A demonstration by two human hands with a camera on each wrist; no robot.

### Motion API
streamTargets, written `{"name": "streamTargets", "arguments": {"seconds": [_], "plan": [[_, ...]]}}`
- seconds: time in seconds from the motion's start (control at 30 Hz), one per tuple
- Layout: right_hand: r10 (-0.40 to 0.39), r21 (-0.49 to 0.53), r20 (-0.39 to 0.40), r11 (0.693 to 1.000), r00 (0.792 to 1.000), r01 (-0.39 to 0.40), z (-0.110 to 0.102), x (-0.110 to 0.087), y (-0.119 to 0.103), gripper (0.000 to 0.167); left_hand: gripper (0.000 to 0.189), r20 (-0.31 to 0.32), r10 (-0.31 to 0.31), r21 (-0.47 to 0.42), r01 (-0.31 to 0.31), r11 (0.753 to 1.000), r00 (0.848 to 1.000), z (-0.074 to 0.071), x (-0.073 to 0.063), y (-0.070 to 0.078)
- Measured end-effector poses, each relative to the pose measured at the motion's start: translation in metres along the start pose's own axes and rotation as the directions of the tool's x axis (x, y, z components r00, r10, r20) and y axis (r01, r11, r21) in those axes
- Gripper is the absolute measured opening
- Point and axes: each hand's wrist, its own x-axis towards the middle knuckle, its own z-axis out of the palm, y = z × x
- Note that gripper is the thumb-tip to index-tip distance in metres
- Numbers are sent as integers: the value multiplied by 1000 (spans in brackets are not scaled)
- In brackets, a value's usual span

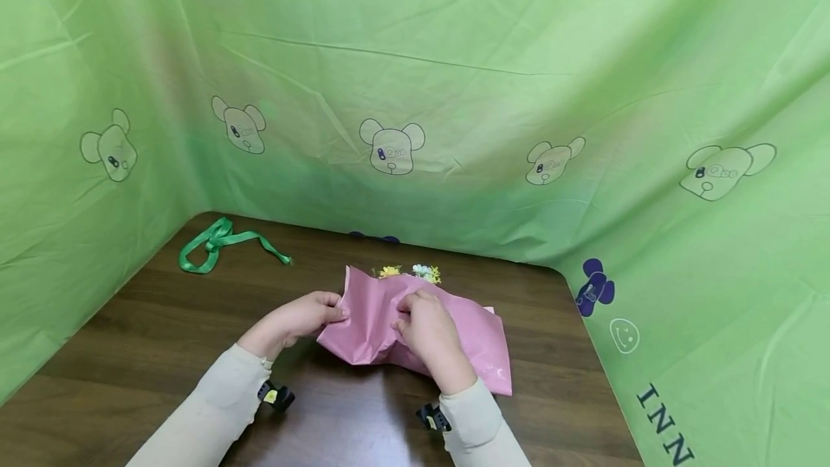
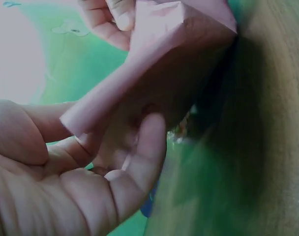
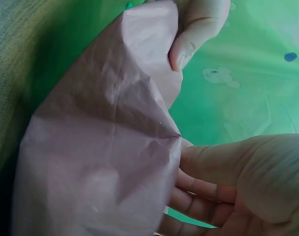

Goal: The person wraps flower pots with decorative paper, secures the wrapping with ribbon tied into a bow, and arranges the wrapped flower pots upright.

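Note:
A sheet of pink wrapping paper (image 1: 483, 341) lies creased and partly lifted on the brown table. Its left edge is pinched by my left hand (image 1: 302, 318), the thumb on the near side; in the left wrist view the other fingers reach under the raised sheet (image 2: 154, 73). My right hand (image 1: 429, 330) holds a fold near the middle of the paper. From the right wrist, the thumb presses the fold (image 3: 171, 147) and the fingers go behind it. Yellow flowers (image 1: 390, 272) and pale blue and white flowers (image 1: 423, 271) peek out past the far edge; their stems are hidden.
A loosely looped green ribbon (image 1: 217, 240) lies at the table's far left. Green cloth (image 1: 454, 78) printed with bear heads hangs around the back and sides of the wooden table (image 1: 551, 402). Black straps with small devices (image 1: 275, 396) sit at both wrists.

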Motion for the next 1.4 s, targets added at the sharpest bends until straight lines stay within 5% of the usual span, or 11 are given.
{"name": "streamTargets", "arguments": {"seconds": [0.67,0.93,1.4], "plan": [[-74,78,32,994,997,72,-1,-1,2,14,12,22,76,-30,-75,997,997,0,-8,13],[26,100,3,995,1000,-26,2,-4,2,12,11,7,88,-44,-88,995,996,2,-7,13],[66,85,-17,994,998,-64,7,-3,-1,10,14,-31,119,33,-118,992,992,13,-14,23]]}}
